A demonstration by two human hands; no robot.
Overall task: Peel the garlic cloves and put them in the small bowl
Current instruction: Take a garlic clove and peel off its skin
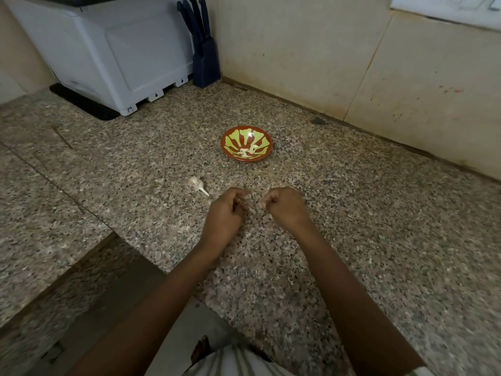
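Garlic cloves (247,152), already peeled, are lying in the bottom of the small bowl (230,137). The bowl is standing toward the back edge of the worktop (352,240), well away from the front edge. A partial garlic head (197,183) with its stalk attached is lying between the bowl and the front edge, just beyond and to the left of the left hand (225,213).

I am holding both hands above the middle of the worktop, near each other but not touching. The right hand (286,206) is clenching, and its fingertips are pinching a small pale piece (261,205). I cannot tell whether this piece is a clove or a strip of skin. The left hand is also curling its fingers. The view is blurring there, so I cannot tell whether it is grasping anything.

Handling notes, as judgement:
1. I am treating each clove as light and firm; a gentle pinch should be enough.
2. I am expecting the skin to be thin, papery and quick to tear, so I am planning to start it at the blunt root end.
3. I am expecting a peeled clove to be smooth and slightly slippery, so I am gripping across its flat sides, not its tips.
4. I am taking the head by its body, since the dry stalk may snap.
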